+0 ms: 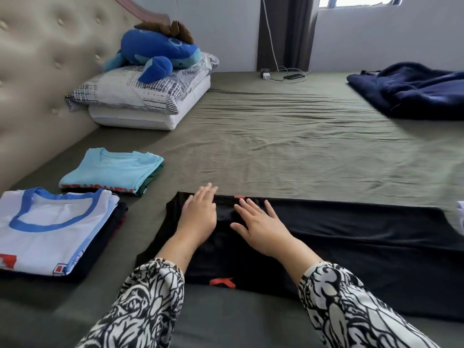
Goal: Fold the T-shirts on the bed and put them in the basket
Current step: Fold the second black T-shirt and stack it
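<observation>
A black T-shirt (351, 249) with small red marks lies folded into a long strip across the green bed sheet (288, 146). Near its left end, my left hand (199, 214) lies flat on the cloth with straight fingers. Beside it my right hand (258, 227) presses flat on the shirt, fingers spread. To the left lie two stacks of folded shirts: a white one with blue trim (52, 229) on top of dark ones, and a light blue one (113, 169) on top of a dark green one. No basket is in view.
A padded headboard (37, 71) runs along the left. Two stacked pillows (140, 101) carry a blue plush toy (155, 51). A dark blue blanket (411, 91) lies at the far right. A phone on a charger (293, 77) sits at the far edge. Something white (460, 217) shows at the right border.
</observation>
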